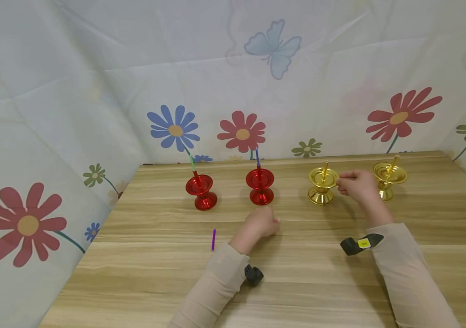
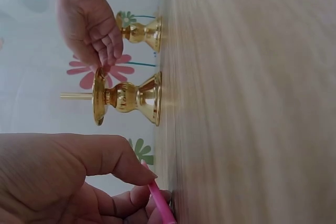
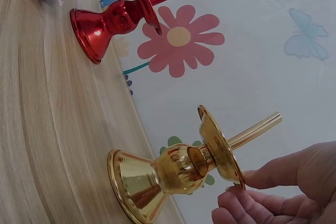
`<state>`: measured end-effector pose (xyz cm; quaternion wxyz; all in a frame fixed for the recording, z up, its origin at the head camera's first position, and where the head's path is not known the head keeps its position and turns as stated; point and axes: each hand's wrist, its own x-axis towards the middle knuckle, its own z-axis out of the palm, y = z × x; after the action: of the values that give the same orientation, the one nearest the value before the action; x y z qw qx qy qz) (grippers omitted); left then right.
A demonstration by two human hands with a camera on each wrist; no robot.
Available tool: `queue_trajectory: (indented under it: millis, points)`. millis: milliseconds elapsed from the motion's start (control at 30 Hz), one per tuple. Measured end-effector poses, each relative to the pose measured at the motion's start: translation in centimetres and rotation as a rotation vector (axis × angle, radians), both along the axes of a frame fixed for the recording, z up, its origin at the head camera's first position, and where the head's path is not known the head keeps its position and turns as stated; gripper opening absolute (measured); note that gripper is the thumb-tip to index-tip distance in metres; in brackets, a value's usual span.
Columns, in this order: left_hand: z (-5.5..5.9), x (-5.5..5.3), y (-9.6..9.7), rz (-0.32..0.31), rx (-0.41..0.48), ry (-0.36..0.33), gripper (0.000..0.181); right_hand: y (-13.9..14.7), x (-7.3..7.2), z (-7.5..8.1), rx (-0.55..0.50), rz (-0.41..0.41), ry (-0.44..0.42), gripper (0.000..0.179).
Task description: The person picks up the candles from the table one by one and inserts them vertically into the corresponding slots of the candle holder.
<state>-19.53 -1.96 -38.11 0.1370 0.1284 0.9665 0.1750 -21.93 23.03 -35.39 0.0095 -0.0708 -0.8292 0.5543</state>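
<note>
My left hand [image 1: 260,222] is low over the table's middle and pinches a thin pink candle [image 2: 162,203] between thumb and fingers. With thumb and fingertips, my right hand [image 1: 358,186] grips the dish rim of a gold candlestick [image 1: 322,196], which stands upright with a bare tube at its top. Behind the right hand is a second gold candlestick [image 1: 385,193], partly covered by it. To the left stand two red candlesticks: one [image 1: 261,197] bears a blue candle [image 1: 257,156], the other [image 1: 205,200] a tilted green candle [image 1: 192,163].
A purple candle [image 1: 214,239] lies on the wooden table [image 1: 155,273], left of my left hand. Beyond the table's back edge hangs a white cloth [image 1: 200,82] printed with flowers and a butterfly. Black cameras are strapped at both wrists.
</note>
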Motion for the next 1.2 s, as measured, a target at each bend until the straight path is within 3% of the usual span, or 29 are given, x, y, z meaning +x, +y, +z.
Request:
queue_trajectory:
  millis: [267, 400, 633, 833, 1200]
  points:
    - [-0.1, -0.2, -0.1, 0.023, 0.075, -0.015, 0.047, 0.2, -0.1, -0.1, -0.084, 0.016, -0.030, 0.043]
    - [0.0, -0.3, -0.1, 0.030, 0.096, 0.011, 0.043, 0.3, -0.2, -0.2, -0.124, 0.023, -0.040, 0.044]
    - [0.3, -0.5, -0.2, 0.027, 0.139, 0.064, 0.018, 0.2, -0.2, -0.1, -0.174, 0.029, -0.032, 0.043]
    - [0.8, -0.5, -0.2, 0.029, 0.212, 0.100, 0.006, 0.1, -0.1, 0.0, -0.192, 0.045, -0.035, 0.044]
    - [1.3, -0.5, -0.1, 0.052, 0.402, 0.153, 0.010, 0.2, -0.2, -0.1, -0.227, 0.053, -0.053, 0.042]
